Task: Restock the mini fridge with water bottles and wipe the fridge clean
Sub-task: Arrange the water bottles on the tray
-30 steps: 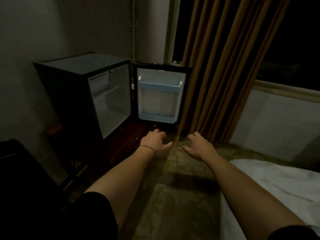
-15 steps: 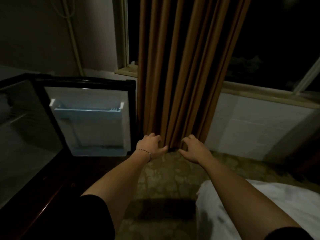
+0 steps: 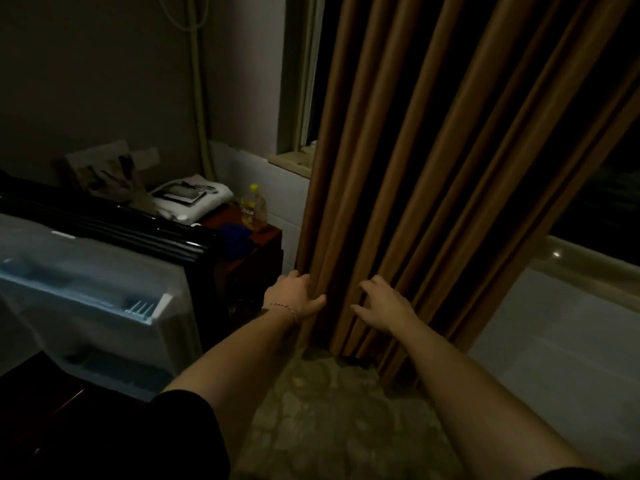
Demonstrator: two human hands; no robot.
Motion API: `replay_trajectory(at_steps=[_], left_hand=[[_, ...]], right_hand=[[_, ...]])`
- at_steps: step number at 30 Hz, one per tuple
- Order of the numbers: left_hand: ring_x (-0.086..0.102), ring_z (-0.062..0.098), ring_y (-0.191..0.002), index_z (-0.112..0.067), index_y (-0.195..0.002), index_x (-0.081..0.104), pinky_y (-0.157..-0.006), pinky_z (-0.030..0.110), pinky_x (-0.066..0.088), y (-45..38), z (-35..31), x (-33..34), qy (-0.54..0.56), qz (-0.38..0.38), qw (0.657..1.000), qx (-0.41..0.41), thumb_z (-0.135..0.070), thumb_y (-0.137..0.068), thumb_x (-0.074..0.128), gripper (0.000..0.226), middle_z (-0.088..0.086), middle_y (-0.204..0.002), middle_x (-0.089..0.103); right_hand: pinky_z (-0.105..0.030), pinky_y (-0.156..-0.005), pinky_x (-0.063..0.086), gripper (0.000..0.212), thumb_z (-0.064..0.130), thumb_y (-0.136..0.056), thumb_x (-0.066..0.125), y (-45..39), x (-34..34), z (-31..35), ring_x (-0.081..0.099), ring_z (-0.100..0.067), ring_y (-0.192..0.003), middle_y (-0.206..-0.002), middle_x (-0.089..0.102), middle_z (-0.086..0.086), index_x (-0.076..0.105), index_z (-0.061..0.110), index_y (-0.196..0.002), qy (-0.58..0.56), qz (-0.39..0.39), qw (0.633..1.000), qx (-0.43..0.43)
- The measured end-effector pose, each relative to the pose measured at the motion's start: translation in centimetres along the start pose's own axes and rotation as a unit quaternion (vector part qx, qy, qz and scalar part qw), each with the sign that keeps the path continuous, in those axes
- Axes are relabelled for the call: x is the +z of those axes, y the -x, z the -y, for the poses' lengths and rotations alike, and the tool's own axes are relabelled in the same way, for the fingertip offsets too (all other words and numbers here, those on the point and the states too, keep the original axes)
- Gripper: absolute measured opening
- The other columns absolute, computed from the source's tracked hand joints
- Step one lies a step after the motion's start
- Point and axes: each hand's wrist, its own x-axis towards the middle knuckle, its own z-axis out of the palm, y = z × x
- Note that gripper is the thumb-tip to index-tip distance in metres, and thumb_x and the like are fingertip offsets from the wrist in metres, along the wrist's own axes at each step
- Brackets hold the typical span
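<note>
— Brown pleated curtain [image 3: 433,168] fills the far right; where are the 2 hands?
— Both arms reach forward, bare, palms down. The left hand [image 3: 294,299] with a thin bracelet [image 3: 282,306] on its wrist has its fingers curled onto a curtain fold, thumb out to the right; a firm grip I cannot tell. The right hand [image 3: 382,308] hovers just right of it, fingers spread and loosely bent, holding nothing.
— And the fridge?
— The open white-lined mini fridge door [image 3: 86,299] stands at near left, its black edge [image 3: 114,226] on top. Behind it, on a dark red wooden stand [image 3: 266,237], sits a yellow-capped plastic bottle [image 3: 254,209] beside a folded white towel [image 3: 197,199].
</note>
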Motion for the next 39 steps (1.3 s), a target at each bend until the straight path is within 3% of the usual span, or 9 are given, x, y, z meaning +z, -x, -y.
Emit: replay_trajectory(at_steps=[8,15,18,21,24,28,33,39], left_hand=[[0.047,0.029,-0.119,-0.023,-0.131,0.05,-0.092,0.049,0.048,-14.9,3.3,-2.8,0.004,-0.018,0.995,-0.099,-0.069,-0.086,0.047,0.064,0.005,-0.13,0.047],[0.047,0.031,-0.12,-0.021,-0.125,0.052,-0.091,0.047,0.049,-19.8,11.8,-6.4,0.009,-0.082,0.965,-0.25,-0.063,-0.088,0.05,0.057,0.007,-0.13,0.048],[0.049,0.03,-0.115,-0.021,-0.121,0.053,-0.087,0.047,0.05,-19.8,17.3,-8.4,0.003,-0.145,0.936,-0.32,-0.062,-0.088,0.05,0.052,0.007,-0.124,0.05],[0.048,0.03,-0.116,-0.022,-0.122,0.053,-0.087,0.045,0.05,-18.4,22.0,-10.2,-0.001,-0.205,0.886,-0.415,-0.059,-0.088,0.052,0.051,0.007,-0.124,0.05],[0.048,0.027,-0.116,-0.021,-0.127,0.052,-0.084,0.042,0.051,-16.2,24.7,-11.0,-0.011,-0.224,0.832,-0.508,-0.06,-0.088,0.053,0.055,0.005,-0.126,0.049],[0.047,0.026,-0.119,-0.023,-0.13,0.05,-0.087,0.043,0.051,-14.7,26.4,-11.0,-0.009,-0.233,0.785,-0.574,-0.06,-0.088,0.054,0.056,0.004,-0.128,0.049],[0.045,0.025,-0.12,-0.024,-0.131,0.051,-0.088,0.042,0.051,-16.0,27.8,-10.2,-0.009,-0.219,0.782,-0.584,-0.062,-0.088,0.052,0.058,0.002,-0.128,0.048],[0.041,0.025,-0.126,-0.027,-0.137,0.047,-0.095,0.043,0.047,-18.0,31.3,-9.8,-0.023,-0.178,0.802,-0.57,-0.068,-0.087,0.048,0.065,0.0,-0.135,0.046]], right_hand=[[-0.039,-0.092,0.052,0.057,0.05,-0.096,0.056,-20.6,-3.9,1.2,0.055,-0.023,-0.117,-0.138,0.041,-0.001,0.044,0.02,-0.143,0.007,-0.002,0.996,-0.094],[-0.041,-0.09,0.05,0.046,0.046,-0.095,0.058,-34.6,-3.1,10.5,0.053,-0.027,-0.116,-0.13,0.043,-0.004,0.05,0.018,-0.131,0.006,0.048,0.969,-0.243],[-0.044,-0.095,0.048,0.047,0.043,-0.094,0.061,-39.7,-2.3,16.6,0.052,-0.031,-0.117,-0.128,0.042,-0.007,0.051,0.015,-0.13,-0.003,0.073,0.94,-0.334],[-0.045,-0.096,0.049,0.055,0.046,-0.094,0.059,-43.2,-1.8,23.0,0.052,-0.03,-0.121,-0.136,0.04,-0.006,0.046,0.018,-0.14,0.019,0.082,0.904,-0.42],[-0.045,-0.097,0.049,0.056,0.046,-0.094,0.061,-44.4,-1.6,28.3,0.05,-0.027,-0.126,-0.142,0.039,-0.004,0.045,0.022,-0.142,0.049,0.098,0.863,-0.493],[-0.042,-0.093,0.051,0.053,0.045,-0.093,0.062,-45.8,-0.5,32.5,0.053,-0.025,-0.122,-0.137,0.042,-0.003,0.048,0.021,-0.138,0.062,0.107,0.816,-0.565],[-0.046,-0.091,0.052,0.048,0.044,-0.093,0.063,-48.2,1.2,35.2,0.055,-0.026,-0.117,-0.133,0.044,-0.003,0.05,0.021,-0.134,0.087,0.124,0.799,-0.582],[-0.045,-0.087,0.052,0.042,0.041,-0.094,0.061,-50.8,3.7,37.8,0.056,-0.027,-0.113,-0.13,0.044,-0.003,0.051,0.021,-0.129,0.096,0.137,0.812,-0.558]])
